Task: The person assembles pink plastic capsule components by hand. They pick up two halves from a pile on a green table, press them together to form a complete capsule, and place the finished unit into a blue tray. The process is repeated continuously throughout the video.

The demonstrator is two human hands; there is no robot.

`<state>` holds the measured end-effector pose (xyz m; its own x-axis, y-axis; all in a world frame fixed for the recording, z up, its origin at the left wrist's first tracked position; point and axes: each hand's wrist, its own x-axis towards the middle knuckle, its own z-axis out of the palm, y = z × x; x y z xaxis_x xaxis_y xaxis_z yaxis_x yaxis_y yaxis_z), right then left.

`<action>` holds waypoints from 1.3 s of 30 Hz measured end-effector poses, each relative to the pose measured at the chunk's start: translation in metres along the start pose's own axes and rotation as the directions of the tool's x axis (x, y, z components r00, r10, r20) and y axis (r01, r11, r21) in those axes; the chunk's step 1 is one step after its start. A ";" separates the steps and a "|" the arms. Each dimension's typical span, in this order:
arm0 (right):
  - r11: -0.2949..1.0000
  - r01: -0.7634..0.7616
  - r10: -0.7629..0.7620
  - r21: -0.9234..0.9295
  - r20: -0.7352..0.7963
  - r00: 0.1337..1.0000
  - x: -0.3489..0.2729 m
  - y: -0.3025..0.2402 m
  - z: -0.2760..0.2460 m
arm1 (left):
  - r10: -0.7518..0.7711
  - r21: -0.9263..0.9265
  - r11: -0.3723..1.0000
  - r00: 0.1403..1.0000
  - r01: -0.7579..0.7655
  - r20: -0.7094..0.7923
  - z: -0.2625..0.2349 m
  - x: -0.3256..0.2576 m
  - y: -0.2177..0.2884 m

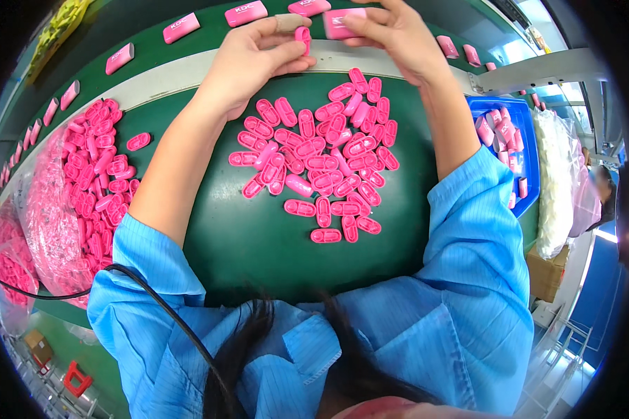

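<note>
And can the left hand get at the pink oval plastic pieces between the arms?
Probably yes: those pink oval plastic pieces lie nearby, with nothing seen blocking the way, though the left hand holds a small pink oval piece.

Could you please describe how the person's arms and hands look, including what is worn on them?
The left hand wears a beige finger cover; the right hand shows no glove. Light-blue, finely striped fabric sleeves end near the elbows, leaving the forearms bare. A thin black cable crosses the left sleeve.
</note>
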<state>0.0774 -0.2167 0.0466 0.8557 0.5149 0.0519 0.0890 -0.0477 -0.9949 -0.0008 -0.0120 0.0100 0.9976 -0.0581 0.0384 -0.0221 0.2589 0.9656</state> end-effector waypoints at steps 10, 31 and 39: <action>0.999 -0.004 0.003 0.049 0.010 1.000 -0.003 0.028 0.021 | 0.088 0.157 0.985 0.991 -0.072 -0.101 0.003 0.000 -0.002; 0.971 0.218 -0.209 -0.097 0.096 0.973 -0.015 0.014 0.026 | 0.212 0.791 0.610 0.972 -0.050 -0.102 0.015 -0.015 0.009; 0.960 0.177 -0.177 -0.218 0.019 0.984 0.005 0.017 0.025 | 0.477 0.882 0.361 0.873 -0.302 0.104 0.021 -0.013 0.001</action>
<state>0.0709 -0.1937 0.0277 0.8163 0.5317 0.2259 0.3481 -0.1406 -0.9268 -0.0153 -0.0307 0.0162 0.8530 -0.0272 0.5212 -0.3678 -0.7398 0.5634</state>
